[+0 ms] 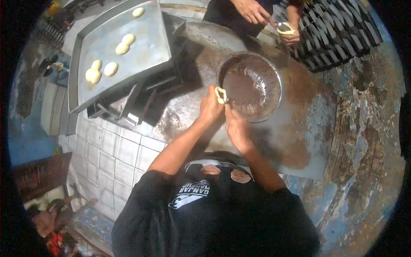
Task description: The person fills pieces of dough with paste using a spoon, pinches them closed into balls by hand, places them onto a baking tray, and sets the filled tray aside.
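Note:
Close to the bowl's near left side, my left hand [210, 106] is closed around a piece of pale dough [221, 96], folded up with a dark filling inside. My right hand [237, 128] is partly blurred, its fingertips together at the dough's lower edge, seemingly pinching it. Just beyond both hands stands a clear round bowl [279, 92], holding a brown filling [242, 88] that is smeared up its inner wall.
At the upper left, a metal tray [150, 40] carries several dough balls [111, 69]. Across the worktop [282, 147], another person's hands [291, 36] hold filled dough [287, 31] and a metal utensil. Stacked dark metal molds [334, 36] stand at the upper right.

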A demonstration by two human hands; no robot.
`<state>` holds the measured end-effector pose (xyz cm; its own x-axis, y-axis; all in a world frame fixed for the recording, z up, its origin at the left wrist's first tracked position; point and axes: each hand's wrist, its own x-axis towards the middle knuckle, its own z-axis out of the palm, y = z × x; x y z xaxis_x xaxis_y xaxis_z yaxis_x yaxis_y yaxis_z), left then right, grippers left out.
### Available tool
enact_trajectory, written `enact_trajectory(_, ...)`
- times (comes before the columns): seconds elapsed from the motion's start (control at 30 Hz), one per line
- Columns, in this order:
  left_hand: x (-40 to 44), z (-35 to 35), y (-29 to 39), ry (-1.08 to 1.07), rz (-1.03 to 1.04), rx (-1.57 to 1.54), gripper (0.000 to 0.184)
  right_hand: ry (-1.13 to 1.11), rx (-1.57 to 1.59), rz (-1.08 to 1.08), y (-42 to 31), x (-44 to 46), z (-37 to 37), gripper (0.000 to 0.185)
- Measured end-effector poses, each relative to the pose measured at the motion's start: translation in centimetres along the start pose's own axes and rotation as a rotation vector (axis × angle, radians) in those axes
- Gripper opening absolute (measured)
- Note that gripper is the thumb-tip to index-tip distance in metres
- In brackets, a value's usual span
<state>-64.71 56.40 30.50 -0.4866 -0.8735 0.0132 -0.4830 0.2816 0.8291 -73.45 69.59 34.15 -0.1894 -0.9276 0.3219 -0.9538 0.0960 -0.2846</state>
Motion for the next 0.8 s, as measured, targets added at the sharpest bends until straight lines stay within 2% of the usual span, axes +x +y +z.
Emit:
enact_trajectory(0.07, -1.4, -0.7, -0.2, 0.010, 0.046, 0.088, 0.036, -0.054, -0.001, 0.062, -0.8, -2.7, 1.2, 0.042)
enact_trajectory(0.13, -2.9, -1.5, -2.6, -0.084, 0.200, 0.295, 0.036, -0.137, -0.024, 0.012, -0.9, -4.8, 0.0, 0.040)
enact_trajectory(0.2, -3.9, -0.2, -7.4, -0.060, 0.122, 0.284, 0.034, -0.245, 0.023, -0.027, -0.3, -7.0, 0.1, 0.037)
enact_trajectory(0.23, -4.2, -0.5, -8.2, 0.037, -0.051, 0.170, 0.033, -0.341, 0.026, -0.001, 0.3, -8.2, 0.4, 0.035)
enact_trajectory(0.27, -4.9, -0.8, -9.0, 0.134, -0.223, 0.054, 0.032, -0.341, 0.038, -0.014, 1.0, -9.2, 1.4, 0.035)
enact_trajectory(0.3, -6.1, -1.8, -8.3, 0.062, -0.269, -0.025, 0.033, -0.400, 0.039, 0.051, 2.1, -10.4, 3.3, 0.036)
enact_trajectory(0.33, -7.5, -2.4, -7.5, 0.081, -0.279, -0.016, 0.033, -0.456, 0.039, 0.111, 3.3, -11.3, 5.4, 0.037)
enact_trajectory(0.37, -9.0, -2.8, -6.7, -0.014, -0.268, -0.278, 0.038, -0.300, 0.033, 0.028, 4.3, -12.0, 7.9, 0.042)
enact_trajectory(0.4, -10.3, -3.0, -6.2, -0.111, -0.250, -0.537, 0.043, -0.298, 0.050, 0.015, 3.4, -11.2, 8.0, 0.042)
enact_trajectory(0.43, -11.1, -1.8, -8.1, -0.146, -0.150, -0.597, 0.056, -0.241, 0.458, 0.260, 1.8, -9.7, 7.2, 0.044)
enact_trajectory(0.47, -12.7, -2.2, -6.2, -0.162, -0.156, -0.588, 0.056, -0.175, 0.860, 0.510, 0.2, -8.4, 5.7, 0.045)
enact_trajectory(0.53, -14.9, -2.3, -4.8, -0.172, 0.005, -0.486, 0.057, -0.201, 0.902, 0.534, -3.9, -5.3, -0.3, 0.044)
enact_trajectory(0.6, -16.9, -3.4, -2.0, -0.115, -0.042, -0.400, 0.055, -0.240, 0.940, 0.533, -5.7, -5.6, -2.4, 0.042)
enact_trajectory(0.67, -18.5, -4.6, -1.9, -0.043, -0.102, -0.311, 0.055, -0.195, 0.515, -0.268, -6.9, -7.9, -1.9, 0.047)
enact_trajectory(0.7, -19.1, -5.3, -2.4, -0.043, -0.153, -0.453, 0.054, -0.063, 0.501, -0.433, -7.0, -7.9, -2.0, 0.051)
enact_trajectory(0.73, -19.5, -6.1, -2.9, -0.042, -0.199, -0.596, 0.054, -0.064, 0.509, -0.458, -7.3, -7.9, -2.0, 0.051)
enact_trajectory(0.8, -20.8, -7.6, -2.8, -0.017, -0.180, -0.662, 0.051, 0.057, 0.882, 0.060, -8.3, -8.4, -2.3, 0.051)
